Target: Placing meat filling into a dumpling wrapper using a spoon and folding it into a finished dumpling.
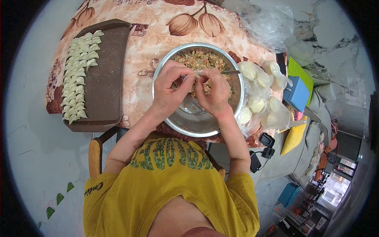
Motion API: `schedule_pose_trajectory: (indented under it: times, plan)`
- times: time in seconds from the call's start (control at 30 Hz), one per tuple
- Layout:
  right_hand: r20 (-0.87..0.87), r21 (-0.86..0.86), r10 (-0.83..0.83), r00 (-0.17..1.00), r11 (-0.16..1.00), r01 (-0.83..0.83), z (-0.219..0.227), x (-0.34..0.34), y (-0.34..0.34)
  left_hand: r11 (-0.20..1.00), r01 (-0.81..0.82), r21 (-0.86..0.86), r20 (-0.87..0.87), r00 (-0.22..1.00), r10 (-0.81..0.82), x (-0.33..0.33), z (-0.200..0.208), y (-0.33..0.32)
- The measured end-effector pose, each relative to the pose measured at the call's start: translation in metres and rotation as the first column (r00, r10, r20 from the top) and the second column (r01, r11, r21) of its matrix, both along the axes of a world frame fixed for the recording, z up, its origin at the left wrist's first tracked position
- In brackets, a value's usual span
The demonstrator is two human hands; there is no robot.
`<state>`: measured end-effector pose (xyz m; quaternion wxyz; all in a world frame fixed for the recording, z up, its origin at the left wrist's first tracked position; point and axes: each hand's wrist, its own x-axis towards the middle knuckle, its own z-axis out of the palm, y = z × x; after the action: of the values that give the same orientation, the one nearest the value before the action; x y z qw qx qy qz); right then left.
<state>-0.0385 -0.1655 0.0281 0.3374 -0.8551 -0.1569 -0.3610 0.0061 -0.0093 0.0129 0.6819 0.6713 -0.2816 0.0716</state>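
The left hand and the right hand, two in all, met with fingertips pinched narrowly on one pale dough piece. Beneath that grip sat one metal bowl of chopped filling, one utensil handle just to the right. Left of the grip, one brown tray bore dumplings overlapped too closely to count; right of it lay at least four dough rounds in plastic.

Small, pale dough wrapper, partly hidden, pinched between the fingers of your left hand and right hand, above the metal bowl of chopped filling.
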Motion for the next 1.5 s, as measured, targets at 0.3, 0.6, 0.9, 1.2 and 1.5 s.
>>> schedule_pose_trajectory:
  times: [0.3,0.6,0.9,1.2,1.5]
  plan:
    - [-0.125,0.121,0.026,0.992,0.993,-0.01,0.0,-0.002,-0.005,0.997,0.067,-0.049,-0.194,0.978,-0.075,-0.005,0.004,0.0]
    - [-0.166,0.086,0.039,0.985,0.996,-0.025,0.001,-0.003,-0.003,1.0,-0.014,0.014,-0.064,0.998,0.015,-0.004,0.003,0.001]
    - [-0.058,0.087,0.035,0.998,0.996,-0.03,0.002,-0.004,-0.001,0.996,-0.08,0.051,0.037,0.996,0.078,-0.01,0.009,0.0]
    - [-0.045,0.052,0.078,0.996,0.996,-0.075,0.002,-0.001,-0.009,0.948,0.233,-0.217,-0.25,0.925,-0.285,0.011,-0.007,0.014]
    - [-0.15,0.023,-0.025,0.988,0.999,0.028,0.002,0.001,-0.008,0.938,0.347,0.002,-0.191,0.921,-0.34,0.016,-0.011,0.013]
